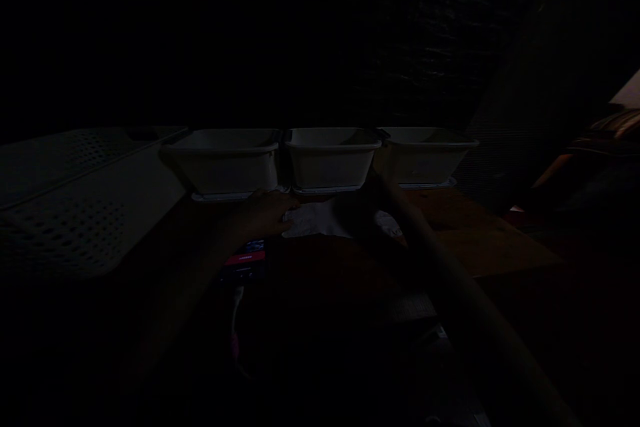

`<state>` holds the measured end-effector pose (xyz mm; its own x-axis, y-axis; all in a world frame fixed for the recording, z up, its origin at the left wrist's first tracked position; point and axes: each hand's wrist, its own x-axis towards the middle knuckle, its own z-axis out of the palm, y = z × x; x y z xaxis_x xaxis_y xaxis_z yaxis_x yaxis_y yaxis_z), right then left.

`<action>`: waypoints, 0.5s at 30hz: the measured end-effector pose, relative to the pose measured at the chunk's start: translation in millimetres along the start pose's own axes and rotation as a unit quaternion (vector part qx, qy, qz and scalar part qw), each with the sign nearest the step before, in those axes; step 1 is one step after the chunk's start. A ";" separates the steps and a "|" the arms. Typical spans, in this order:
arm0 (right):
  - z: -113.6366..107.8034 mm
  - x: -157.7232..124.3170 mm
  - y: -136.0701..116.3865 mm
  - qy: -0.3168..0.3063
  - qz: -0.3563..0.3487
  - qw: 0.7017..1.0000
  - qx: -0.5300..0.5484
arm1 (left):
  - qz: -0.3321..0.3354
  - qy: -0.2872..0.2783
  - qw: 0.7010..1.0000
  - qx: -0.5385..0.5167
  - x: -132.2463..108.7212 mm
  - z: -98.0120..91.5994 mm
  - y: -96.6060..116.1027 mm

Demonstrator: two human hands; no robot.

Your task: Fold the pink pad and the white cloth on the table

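Note:
The scene is very dark. A crumpled white piece, paper or cloth [320, 217], lies on the wooden table. At its left end is my left hand [273, 209], fingers apart and touching or nearly touching its edge. My right hand [387, 187] reaches up beyond the right end of the white piece, by the gap between the middle bin [333, 164] and the right bin [425, 160]. Shadow hides its fingers, so I cannot make out whether it holds anything. Another pale bin [225, 167] stands behind my left hand.
A large perforated basket [95, 214] stands at the left. A lit phone [245, 260] lies below my left forearm, with a white cable [237, 304] near it. Wooden tabletop [480, 234] shows at right. Part of another person's arm [553, 170] appears at far right.

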<state>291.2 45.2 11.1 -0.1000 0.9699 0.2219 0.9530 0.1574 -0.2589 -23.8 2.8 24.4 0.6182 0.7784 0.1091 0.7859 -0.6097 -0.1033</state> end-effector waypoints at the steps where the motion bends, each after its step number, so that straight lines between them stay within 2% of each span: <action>1: 1.1 0.6 2.0 0.007 0.004 1.000 0.019 | -0.001 0.000 1.000 -0.002 0.1 -0.4 0.2; 5: 6.9 5.3 10.5 0.023 0.014 0.996 0.084 | -0.001 0.006 1.000 -0.006 0.1 -0.8 0.7; 9: 9.4 10.7 14.4 0.027 0.015 0.995 0.099 | -0.006 0.007 1.000 0.005 -0.5 0.0 0.7; 15: 0.7 0.5 3.8 0.040 0.025 0.995 0.091 | -0.013 -0.005 1.000 0.003 0.2 1.8 -1.5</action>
<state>294.6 46.5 9.5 -0.0239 0.9604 0.2775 0.8879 0.1480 -0.4356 -24.9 4.1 22.8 0.5968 0.7959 0.1024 0.8020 -0.5877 -0.1064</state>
